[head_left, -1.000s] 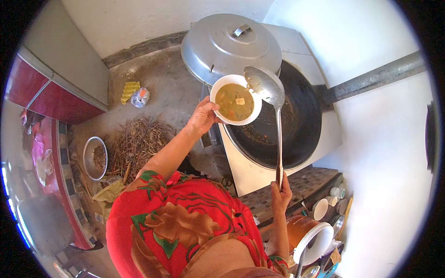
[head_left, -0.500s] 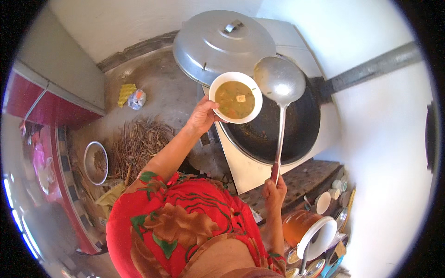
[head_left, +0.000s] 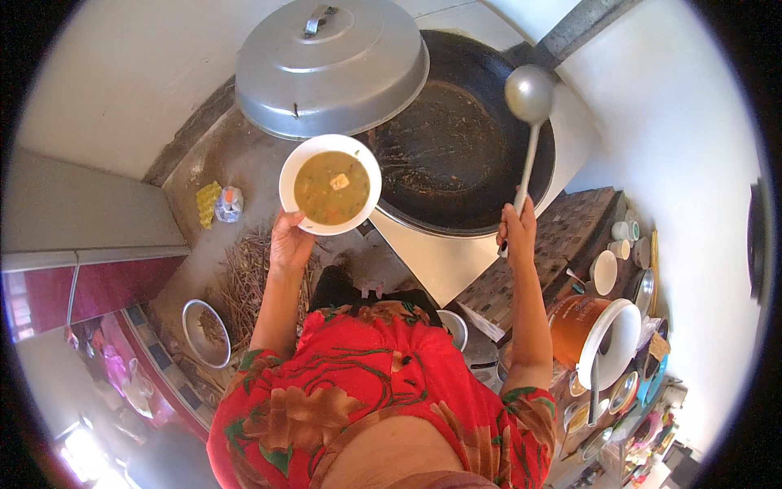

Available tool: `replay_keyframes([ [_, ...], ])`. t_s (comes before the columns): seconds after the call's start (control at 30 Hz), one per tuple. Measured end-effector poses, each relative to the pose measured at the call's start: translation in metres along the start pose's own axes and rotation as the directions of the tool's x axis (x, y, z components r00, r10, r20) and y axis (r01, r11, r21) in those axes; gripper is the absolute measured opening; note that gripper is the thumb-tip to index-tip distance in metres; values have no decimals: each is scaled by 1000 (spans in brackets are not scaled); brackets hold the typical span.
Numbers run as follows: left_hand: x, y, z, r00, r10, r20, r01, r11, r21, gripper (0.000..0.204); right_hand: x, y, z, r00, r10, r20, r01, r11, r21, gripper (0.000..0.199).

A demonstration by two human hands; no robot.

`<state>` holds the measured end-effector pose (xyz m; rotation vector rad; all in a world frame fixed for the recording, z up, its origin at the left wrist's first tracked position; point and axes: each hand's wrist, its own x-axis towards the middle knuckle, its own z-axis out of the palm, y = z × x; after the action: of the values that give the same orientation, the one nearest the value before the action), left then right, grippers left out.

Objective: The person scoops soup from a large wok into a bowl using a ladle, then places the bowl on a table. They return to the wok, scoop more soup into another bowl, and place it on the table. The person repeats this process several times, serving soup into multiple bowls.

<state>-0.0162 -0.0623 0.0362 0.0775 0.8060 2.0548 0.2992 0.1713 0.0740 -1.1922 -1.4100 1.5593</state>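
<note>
While nearly full of yellowish-brown soup with a pale chunk afloat, the white bowl (head_left: 330, 196) sits level in the left hand (head_left: 291, 242), fingers clamped beneath its rim, beside the dark wok (head_left: 464, 143). Right hand (head_left: 516, 231) fingers clasp the steel ladle (head_left: 528, 102) over the wok.

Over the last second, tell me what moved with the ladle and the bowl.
The ladle swung away from the bowl: a second ago its scoop was at the bowl's rim, now it sits over the far right side of the wok. Unchanged: the right hand grips the ladle handle, the left hand holds the bowl of soup, and the lid leans behind the wok.
</note>
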Motion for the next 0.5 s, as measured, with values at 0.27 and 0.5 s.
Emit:
replay_keyframes([
  [0.27,-26,18,-21,994,7,-114,-2,999,41,68,97,105,-7,947,276,-166,-321,852,-414,14],
  [0.5,-26,31,-37,992,-19,-126,26,998,54,69,179,140,13,961,74,-265,-255,602,-756,24],
])
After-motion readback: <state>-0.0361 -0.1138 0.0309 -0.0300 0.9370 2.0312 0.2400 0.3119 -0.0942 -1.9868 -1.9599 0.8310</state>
